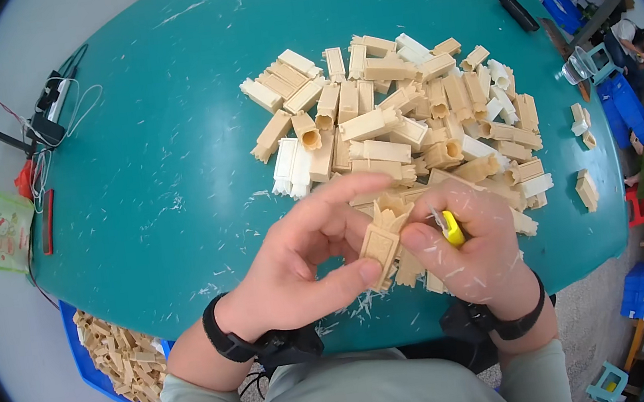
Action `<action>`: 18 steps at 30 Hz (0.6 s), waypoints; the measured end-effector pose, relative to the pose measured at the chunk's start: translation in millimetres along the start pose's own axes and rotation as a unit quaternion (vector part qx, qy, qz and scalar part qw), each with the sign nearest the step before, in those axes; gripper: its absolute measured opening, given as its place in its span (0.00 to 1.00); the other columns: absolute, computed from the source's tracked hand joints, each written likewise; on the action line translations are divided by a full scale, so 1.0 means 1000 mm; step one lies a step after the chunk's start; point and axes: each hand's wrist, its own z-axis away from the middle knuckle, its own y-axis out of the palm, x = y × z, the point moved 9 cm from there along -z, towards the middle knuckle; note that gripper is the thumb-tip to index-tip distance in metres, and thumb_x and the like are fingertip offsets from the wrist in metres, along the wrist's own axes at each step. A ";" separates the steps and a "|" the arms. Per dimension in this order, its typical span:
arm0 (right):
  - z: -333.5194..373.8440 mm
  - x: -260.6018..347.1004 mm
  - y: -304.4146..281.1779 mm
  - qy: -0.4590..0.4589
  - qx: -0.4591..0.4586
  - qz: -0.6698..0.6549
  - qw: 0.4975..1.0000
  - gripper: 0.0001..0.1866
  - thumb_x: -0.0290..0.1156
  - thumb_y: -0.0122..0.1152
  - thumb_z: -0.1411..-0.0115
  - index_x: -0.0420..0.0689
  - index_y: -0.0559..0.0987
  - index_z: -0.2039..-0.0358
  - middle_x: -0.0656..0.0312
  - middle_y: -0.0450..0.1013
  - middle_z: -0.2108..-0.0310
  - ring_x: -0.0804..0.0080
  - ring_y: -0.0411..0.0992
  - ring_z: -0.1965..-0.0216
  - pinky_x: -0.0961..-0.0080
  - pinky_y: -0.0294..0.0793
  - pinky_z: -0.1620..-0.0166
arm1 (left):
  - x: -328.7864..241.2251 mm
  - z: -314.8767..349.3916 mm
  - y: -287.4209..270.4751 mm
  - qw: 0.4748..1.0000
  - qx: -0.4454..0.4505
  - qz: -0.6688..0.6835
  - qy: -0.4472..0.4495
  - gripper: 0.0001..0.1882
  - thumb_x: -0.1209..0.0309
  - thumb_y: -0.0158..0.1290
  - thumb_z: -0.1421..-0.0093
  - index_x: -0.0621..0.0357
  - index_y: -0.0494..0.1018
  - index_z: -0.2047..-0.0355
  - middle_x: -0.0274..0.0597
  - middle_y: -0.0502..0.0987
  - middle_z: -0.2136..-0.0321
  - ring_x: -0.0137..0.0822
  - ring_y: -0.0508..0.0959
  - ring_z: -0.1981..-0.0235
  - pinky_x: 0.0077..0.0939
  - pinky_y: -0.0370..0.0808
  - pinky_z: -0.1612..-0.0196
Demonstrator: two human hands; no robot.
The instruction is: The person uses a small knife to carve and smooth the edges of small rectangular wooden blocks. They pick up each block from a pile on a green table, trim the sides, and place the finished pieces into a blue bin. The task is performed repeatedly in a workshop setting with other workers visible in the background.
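Observation:
My left hand (289, 261) pinches a tan hollow rectangular plastic piece (381, 247) between thumb and fingers, its notched, crown-like open end tilted up. Close on its right, my right hand (480, 254) is closed around a small yellow cutter (452, 228), whose blade end shows near the thumb. Whether the blade touches the piece I cannot tell. Thin pale shavings cling to the back of my right hand. Beyond both hands spreads a heap of similar tan and white pieces (377, 123), lying in all directions; some lie right under my hands.
Pale shavings are scattered over the green table (151, 182). A blue bin (71, 332) full of tan pieces stands below at the left. Also along the left are a power strip (56, 101) with cables and a red bar (48, 222). A few loose pieces (587, 190) lie near the right edge.

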 end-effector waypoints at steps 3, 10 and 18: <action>0.000 0.001 0.000 -0.008 -0.005 -0.004 1.000 0.11 0.31 0.64 0.52 0.40 0.72 0.74 0.59 0.67 0.82 0.70 0.65 0.82 0.79 0.64 0.78 | -0.001 0.002 0.000 0.999 0.014 -0.038 0.018 0.28 0.80 0.51 0.48 0.60 0.58 0.46 0.36 0.72 0.72 0.23 0.71 0.71 0.18 0.69 0.69; 0.002 -0.004 0.006 0.007 0.004 -0.009 1.000 0.12 0.31 0.65 0.53 0.40 0.72 0.72 0.59 0.68 0.80 0.69 0.65 0.82 0.79 0.65 0.78 | 0.013 0.004 -0.001 0.996 -0.004 -0.001 -0.084 0.31 0.70 0.57 0.49 0.60 0.57 0.46 0.43 0.68 0.54 0.32 0.70 0.55 0.24 0.67 0.55; 0.002 -0.003 0.001 0.006 -0.021 0.005 1.000 0.13 0.33 0.66 0.53 0.41 0.72 0.71 0.60 0.68 0.80 0.72 0.66 0.81 0.80 0.65 0.78 | -0.004 0.003 -0.007 0.996 -0.049 0.069 0.020 0.25 0.78 0.48 0.42 0.60 0.55 0.45 0.39 0.73 0.64 0.24 0.71 0.63 0.18 0.68 0.60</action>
